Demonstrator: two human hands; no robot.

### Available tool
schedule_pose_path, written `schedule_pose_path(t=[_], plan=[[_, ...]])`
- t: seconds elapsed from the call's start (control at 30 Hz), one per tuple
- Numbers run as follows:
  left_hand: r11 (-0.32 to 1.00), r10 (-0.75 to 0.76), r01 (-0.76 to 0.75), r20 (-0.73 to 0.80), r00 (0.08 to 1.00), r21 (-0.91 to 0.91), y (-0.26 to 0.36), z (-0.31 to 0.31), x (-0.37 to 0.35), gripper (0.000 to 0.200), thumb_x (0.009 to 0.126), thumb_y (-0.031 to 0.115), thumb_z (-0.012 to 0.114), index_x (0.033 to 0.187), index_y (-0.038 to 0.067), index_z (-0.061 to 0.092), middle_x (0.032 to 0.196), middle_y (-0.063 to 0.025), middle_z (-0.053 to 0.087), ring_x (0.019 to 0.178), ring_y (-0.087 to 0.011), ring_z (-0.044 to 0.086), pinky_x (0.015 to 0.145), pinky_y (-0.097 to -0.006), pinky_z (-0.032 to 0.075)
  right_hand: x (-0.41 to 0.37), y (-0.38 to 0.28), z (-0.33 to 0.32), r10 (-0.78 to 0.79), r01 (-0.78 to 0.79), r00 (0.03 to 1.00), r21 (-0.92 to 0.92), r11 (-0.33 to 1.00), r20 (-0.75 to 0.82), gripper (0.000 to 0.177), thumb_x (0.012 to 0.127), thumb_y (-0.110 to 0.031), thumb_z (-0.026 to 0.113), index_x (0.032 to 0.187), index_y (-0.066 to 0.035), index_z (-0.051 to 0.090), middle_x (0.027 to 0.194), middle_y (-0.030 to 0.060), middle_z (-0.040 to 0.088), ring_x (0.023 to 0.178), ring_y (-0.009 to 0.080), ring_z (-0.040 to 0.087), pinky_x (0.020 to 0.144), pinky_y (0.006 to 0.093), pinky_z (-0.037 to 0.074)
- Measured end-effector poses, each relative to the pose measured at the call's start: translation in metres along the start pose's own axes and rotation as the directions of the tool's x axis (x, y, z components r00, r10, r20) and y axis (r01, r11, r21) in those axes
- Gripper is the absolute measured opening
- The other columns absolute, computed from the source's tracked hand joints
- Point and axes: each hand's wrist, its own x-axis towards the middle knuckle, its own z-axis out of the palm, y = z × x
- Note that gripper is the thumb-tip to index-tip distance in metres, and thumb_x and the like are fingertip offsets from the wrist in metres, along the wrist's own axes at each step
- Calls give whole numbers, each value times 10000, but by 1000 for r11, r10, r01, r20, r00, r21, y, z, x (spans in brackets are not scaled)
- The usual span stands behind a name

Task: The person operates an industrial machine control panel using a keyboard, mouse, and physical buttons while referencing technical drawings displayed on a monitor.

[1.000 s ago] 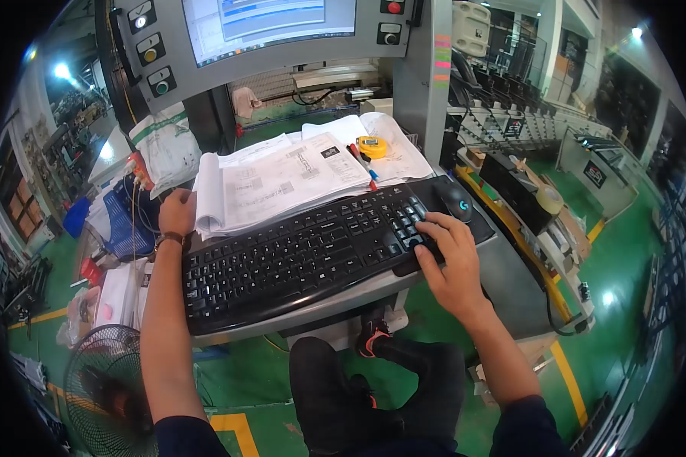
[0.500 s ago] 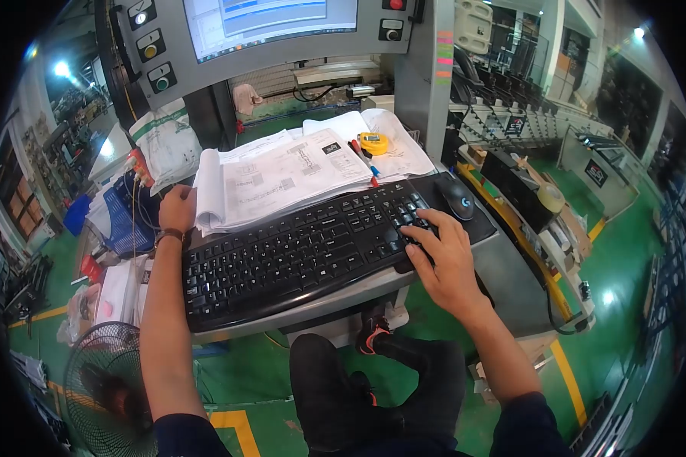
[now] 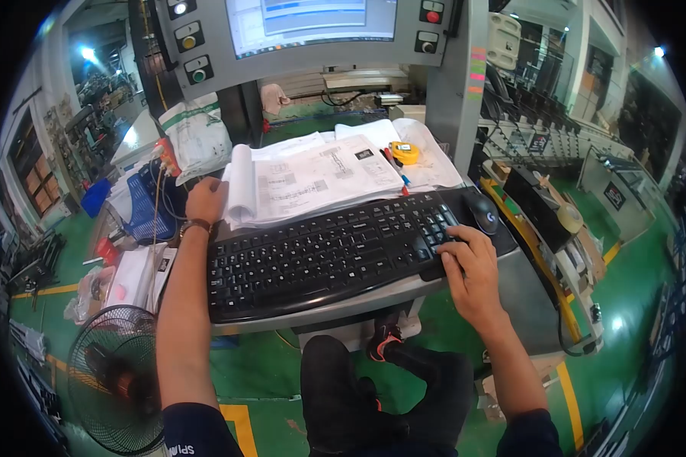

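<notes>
My right hand [image 3: 472,266] is over the number pad of a black keyboard [image 3: 312,255], fingers apart and bent, fingertips at the keys, holding nothing. At the left edge of the drawing sheets [image 3: 305,177], my left hand [image 3: 206,199] rests with its fingers curled beside the folded-back pages. Whatever its fingers grip, if anything, is hidden. A black mouse [image 3: 481,212] lies right of the keyboard. Behind it, a yellow tape measure [image 3: 405,153] and several pens [image 3: 395,169] lie on the papers.
A monitor panel [image 3: 320,55] with push buttons stands above the desk. Left are a white bag [image 3: 196,137], a blue basket [image 3: 146,206] and a floor fan [image 3: 122,373]. A side shelf with a tape roll [image 3: 569,218] stands on the right.
The whole view has shifted, so the desk appears farther right and slightly lower. My right hand's fingers have drawn in a little over the number pad. My left hand stays beside the papers.
</notes>
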Motion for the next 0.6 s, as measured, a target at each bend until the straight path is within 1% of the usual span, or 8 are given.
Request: schedule_pose_path(t=[0.1, 0.23, 0.33, 0.43, 0.5, 0.53, 0.57, 0.6], plan=[[1000, 3, -3, -12, 1000, 1, -1, 2, 0, 444, 932, 473, 706, 1173, 119, 824, 1158, -182, 813, 1120, -408, 763, 983, -490, 588, 1, -4, 0, -11, 10, 999, -23, 1000, -53, 98, 974, -68, 711, 1058, -45, 755, 1322, 154, 681, 1270, 368, 616, 1062, 472, 444], [1000, -7, 7, -31, 999, 5, -1, 4, -1, 433, 923, 476, 707, 1153, 129, 826, 1152, -172, 814, 1110, -403, 765, 981, -489, 590, 8, -8, 2, -3, 3, 1000, -48, 999, -1, 121, 975, -79, 714, 1082, -45, 760, 1321, 151, 683, 1279, 366, 614, 1091, 489, 422], [1000, -25, 25, -8, 1000, 8, 2, 3, -2, 435, 920, 478, 708, 1157, 133, 824, 1154, -159, 816, 1112, -395, 765, 982, -479, 589, 24, -33, 11, -45, 45, 999, 46, 998, -5, 157, 981, -106, 724, 1124, -63, 771, 1330, 143, 678, 1299, 367, 607, 1108, 497, 414], [1000, -20, 19, -18, 1000, -8, 2, 1, -3, 433, 920, 476, 710, 1158, 131, 821, 1167, -162, 814, 1118, -399, 761, 986, -480, 587, 35, -51, 32, -158, 155, 986, 58, 986, 44, 181, 985, -133, 734, 1154, -82, 779, 1334, 131, 673, 1320, 365, 599, 1116, 498, 413], [1000, 11, -10, -90, 996, 14, 3, 4, -6, 333, 958, 402, 741, 1115, 126, 840, 1066, -150, 827, 1020, -361, 793, 901, -456, 617, 36, -54, 40, -189, 188, 978, 24, 982, 87, 183, 985, -143, 738, 1154, -86, 780, 1322, 122, 671, 1326, 359, 599, 1116, 498, 412], [1000, 17, -15, -77, 997, 22, 3, 3, -5, 346, 956, 407, 739, 1117, 117, 839, 1067, -154, 827, 1020, -365, 792, 905, -460, 616, 36, -52, 41, -198, 198, 976, 15, 980, 96, 183, 985, -143, 737, 1154, -86, 779, 1314, 121, 672, 1326, 356, 600, 1115, 498, 411], [1000, 4, -4, -57, 998, 12, 3, 2, -2, 376, 947, 428, 730, 1133, 118, 831, 1102, -161, 821, 1056, -380, 779, 933, -471, 604, 35, -50, 41, -206, 207, 972, 4, 978, 108, 183, 985, -143, 737, 1154, -86, 779, 1307, 119, 673, 1325, 353, 602, 1115, 498, 411], [1000, -12, 12, -34, 999, 0, 3, 1, -2, 406, 938, 450, 720, 1150, 119, 823, 1137, -167, 815, 1093, -395, 766, 960, -482, 592, 33, -48, 40, -188, 186, 979, 38, 982, 74, 185, 981, -140, 738, 1151, -80, 777, 1291, 111, 679, 1297, 337, 613, 1099, 486, 413]])
